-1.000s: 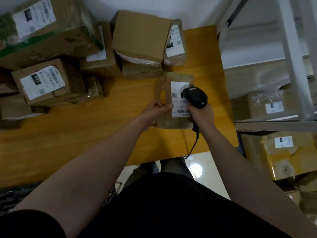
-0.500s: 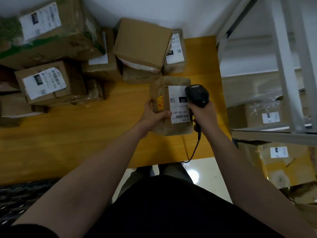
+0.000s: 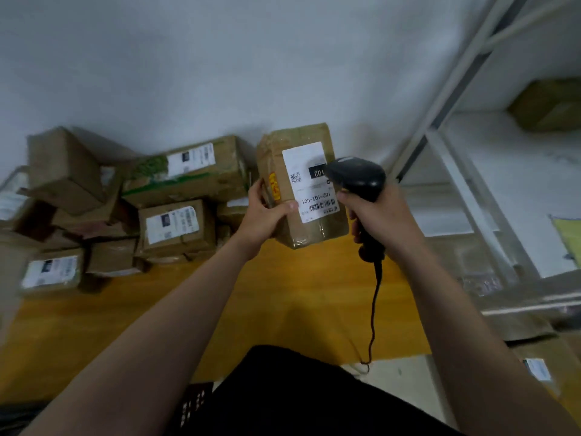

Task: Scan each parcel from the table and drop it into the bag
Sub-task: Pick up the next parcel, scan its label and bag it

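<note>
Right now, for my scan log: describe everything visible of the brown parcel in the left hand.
The brown cardboard parcel, wrapped in clear tape, is held upright in the air. Its white label shows 102, 102-102-C01, a QR code and barcode; a yellow sticker sits beside it. The left hand grips its lower left edge; the right hand's black scanner faces the label.

There is only one camera, and it sits on the person's head. It looks forward and a bit down, close over the yellow tabletop (image 3: pixel 283 309). The gray wall (image 3: pixel 188 73) is ahead and a white shelf (image 3: pixel 518 190) is on the right.
</note>
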